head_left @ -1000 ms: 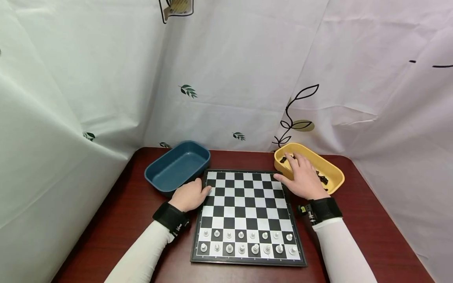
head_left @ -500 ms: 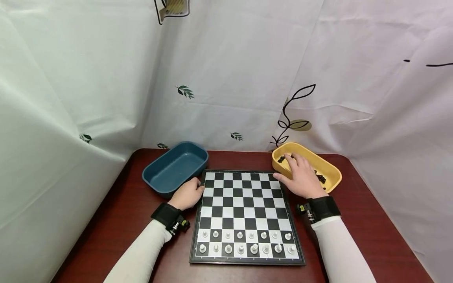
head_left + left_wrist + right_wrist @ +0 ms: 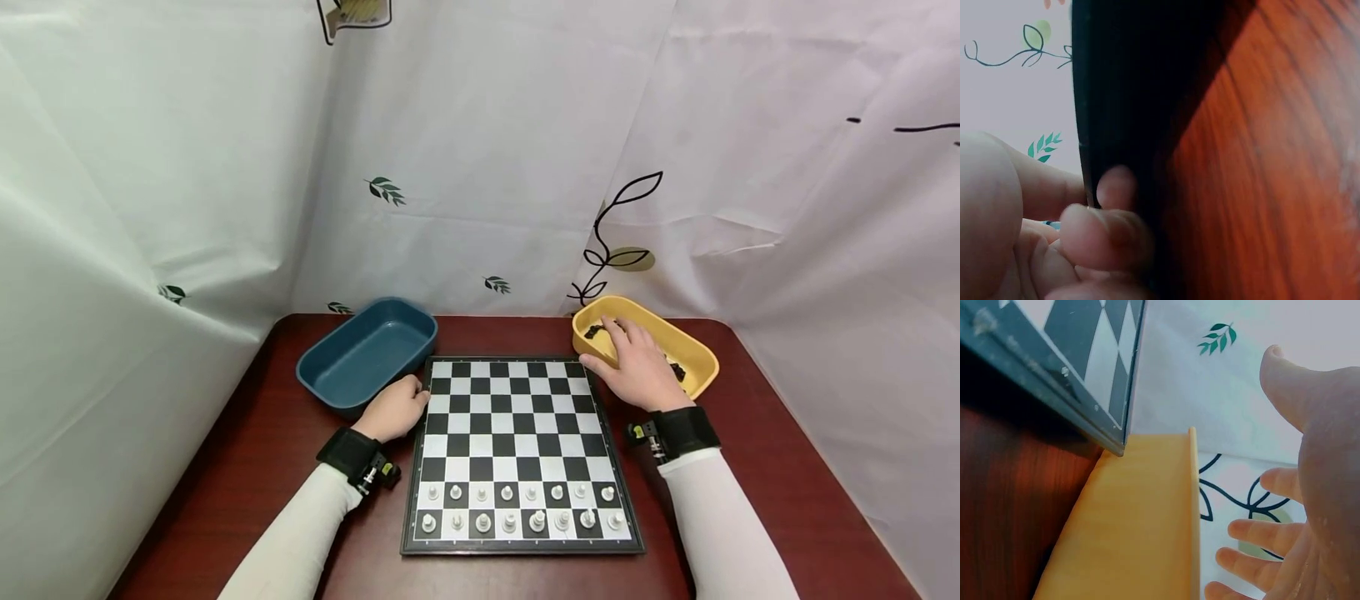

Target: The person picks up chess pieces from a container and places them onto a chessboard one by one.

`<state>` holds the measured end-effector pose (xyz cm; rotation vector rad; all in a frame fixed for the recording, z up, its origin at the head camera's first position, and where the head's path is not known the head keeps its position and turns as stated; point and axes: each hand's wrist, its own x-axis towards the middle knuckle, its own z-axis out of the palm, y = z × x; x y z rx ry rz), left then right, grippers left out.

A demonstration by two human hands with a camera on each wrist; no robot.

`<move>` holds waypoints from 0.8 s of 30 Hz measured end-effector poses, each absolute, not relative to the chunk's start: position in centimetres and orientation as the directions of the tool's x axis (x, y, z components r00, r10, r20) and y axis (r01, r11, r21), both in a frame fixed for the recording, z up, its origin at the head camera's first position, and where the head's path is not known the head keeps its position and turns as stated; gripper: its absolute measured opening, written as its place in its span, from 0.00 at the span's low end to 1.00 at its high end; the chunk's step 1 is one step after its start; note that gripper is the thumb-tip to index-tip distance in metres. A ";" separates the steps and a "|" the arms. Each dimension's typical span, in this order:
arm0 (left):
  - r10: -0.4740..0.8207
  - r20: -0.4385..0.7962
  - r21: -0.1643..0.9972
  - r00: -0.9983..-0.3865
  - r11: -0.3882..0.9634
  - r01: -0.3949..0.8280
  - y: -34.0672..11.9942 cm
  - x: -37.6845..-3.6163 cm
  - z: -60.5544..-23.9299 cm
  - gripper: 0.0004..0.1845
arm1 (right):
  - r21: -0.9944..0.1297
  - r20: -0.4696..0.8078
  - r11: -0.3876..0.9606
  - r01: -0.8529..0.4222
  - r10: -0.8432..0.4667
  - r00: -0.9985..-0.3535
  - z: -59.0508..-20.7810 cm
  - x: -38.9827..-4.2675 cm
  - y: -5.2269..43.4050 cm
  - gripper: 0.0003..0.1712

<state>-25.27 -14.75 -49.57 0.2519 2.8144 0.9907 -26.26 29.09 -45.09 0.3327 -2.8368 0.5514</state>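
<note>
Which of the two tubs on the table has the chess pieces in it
The yellow tub, right of the chessboard: dark pieces lie inside it, under the right hand. The blue tub on the left shows only a bare bottom.

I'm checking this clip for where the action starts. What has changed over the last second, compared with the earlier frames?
Very little. The left hand has slid slightly left, from lying over the chessboard edge to resting beside it. The right hand still reaches open-fingered over the yellow tray holding the black pieces, gripping nothing visible. The white pieces and blue tray are unmoved; the head view shifted a little.
</note>
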 end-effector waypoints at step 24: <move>0.218 -0.071 0.597 -0.973 0.791 0.134 -14.4 -25.1 -49.0 0.11 | -0.348 0.122 0.910 -0.226 -0.195 -0.973 -40.9 -28.7 32.1 0.48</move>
